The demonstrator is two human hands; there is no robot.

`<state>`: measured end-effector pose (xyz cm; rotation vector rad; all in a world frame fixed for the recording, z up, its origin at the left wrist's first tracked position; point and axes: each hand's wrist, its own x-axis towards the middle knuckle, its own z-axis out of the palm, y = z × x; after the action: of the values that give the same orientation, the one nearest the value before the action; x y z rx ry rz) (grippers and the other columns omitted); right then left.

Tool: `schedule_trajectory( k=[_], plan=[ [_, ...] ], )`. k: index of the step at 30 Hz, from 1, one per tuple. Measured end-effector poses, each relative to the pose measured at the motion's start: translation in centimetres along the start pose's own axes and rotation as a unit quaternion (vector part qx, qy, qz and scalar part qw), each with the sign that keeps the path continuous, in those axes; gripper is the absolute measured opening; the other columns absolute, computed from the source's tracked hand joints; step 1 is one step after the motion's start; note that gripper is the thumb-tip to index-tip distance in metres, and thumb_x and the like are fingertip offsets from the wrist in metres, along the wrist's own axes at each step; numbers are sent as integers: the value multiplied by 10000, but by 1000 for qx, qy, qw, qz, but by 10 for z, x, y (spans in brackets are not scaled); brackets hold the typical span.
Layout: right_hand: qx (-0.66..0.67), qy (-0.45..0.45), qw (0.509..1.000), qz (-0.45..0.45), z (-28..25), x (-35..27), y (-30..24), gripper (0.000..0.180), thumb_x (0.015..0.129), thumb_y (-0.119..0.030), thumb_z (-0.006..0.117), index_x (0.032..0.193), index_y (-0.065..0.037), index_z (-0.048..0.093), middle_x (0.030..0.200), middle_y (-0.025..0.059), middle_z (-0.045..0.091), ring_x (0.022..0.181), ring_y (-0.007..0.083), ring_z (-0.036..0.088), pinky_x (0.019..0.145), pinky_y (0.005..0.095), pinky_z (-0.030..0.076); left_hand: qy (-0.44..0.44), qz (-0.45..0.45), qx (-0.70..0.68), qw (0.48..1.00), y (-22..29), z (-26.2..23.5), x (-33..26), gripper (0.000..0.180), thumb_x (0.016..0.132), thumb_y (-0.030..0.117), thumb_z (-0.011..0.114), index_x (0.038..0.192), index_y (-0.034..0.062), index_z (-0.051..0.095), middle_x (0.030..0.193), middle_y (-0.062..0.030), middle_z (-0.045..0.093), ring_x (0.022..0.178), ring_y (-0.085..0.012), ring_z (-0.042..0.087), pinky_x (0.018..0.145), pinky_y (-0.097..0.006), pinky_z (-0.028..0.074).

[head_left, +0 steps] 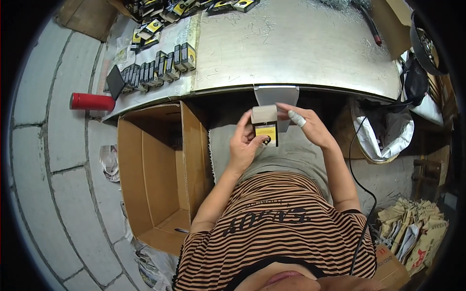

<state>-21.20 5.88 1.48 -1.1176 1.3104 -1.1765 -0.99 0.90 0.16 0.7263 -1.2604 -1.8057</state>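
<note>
Plainly, the left hand (242,148) clamps a small black-and-yellow paperboard carton (266,131), thumb across its printed face, fingers at its left side; the carton's long axis points away from the torso. Just right of its raised pale flap (263,114) sits the right hand (313,128), one digit wrapped in whitish tape (297,118); whether its fingertips pinch the flap, I cannot tell. Outward come a ribbed-looking corrugated box (133,174), a smooth, sheeny worktable (301,48) and a glossy red cylindrical bottle (90,101).
</note>
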Motion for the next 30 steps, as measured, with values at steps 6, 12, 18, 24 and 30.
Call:
schedule_trajectory(
  k=[6, 12, 18, 24, 30],
  plan=[
    [328, -78, 941, -24, 50, 32, -27, 619, 918, -341, 506, 1386, 28, 340, 1201, 202, 584, 1130, 282, 566, 964, 371, 466, -110, 328, 377, 859, 16, -15, 30, 553, 688, 175, 798, 1154, 18, 546, 887, -141, 615, 746, -278, 640, 594, -328, 530],
    [289, -11, 957, 23, 47, 52, -9, 244, 884, -146, 614, 1038, 36, 660, 1017, 147, 671, 921, 201, 652, 830, 312, 535, -10, 259, 310, 915, 6, -24, 45, 660, 699, 95, 811, 1251, -10, 464, 821, -60, 614, 717, -117, 615, 613, -241, 523],
    [124, 67, 990, 14, 47, 75, -16, 184, 820, -67, 670, 995, -15, 697, 925, 52, 687, 831, 106, 620, 742, 241, 497, 23, 126, 229, 965, 8, -33, 71, 775, 713, 36, 797, 1350, -6, 358, 641, 19, 484, 561, -28, 435, 493, -163, 367],
    [217, 81, 970, 73, 28, 85, -28, 162, 814, -74, 686, 959, -2, 695, 885, 60, 680, 775, 118, 634, 695, 234, 513, -14, 197, 318, 927, 11, -31, 91, 825, 663, 162, 842, 1344, 4, 403, 554, 0, 408, 474, -55, 384, 437, -188, 326],
    [126, 40, 991, 37, 14, 88, -32, 192, 804, -108, 710, 969, -9, 710, 925, 86, 702, 824, 133, 651, 763, 249, 521, -59, 204, 325, 922, 22, -29, 110, 609, 696, 137, 812, 1238, 18, 561, 611, -15, 508, 527, -57, 446, 489, -184, 379]
  ],
)
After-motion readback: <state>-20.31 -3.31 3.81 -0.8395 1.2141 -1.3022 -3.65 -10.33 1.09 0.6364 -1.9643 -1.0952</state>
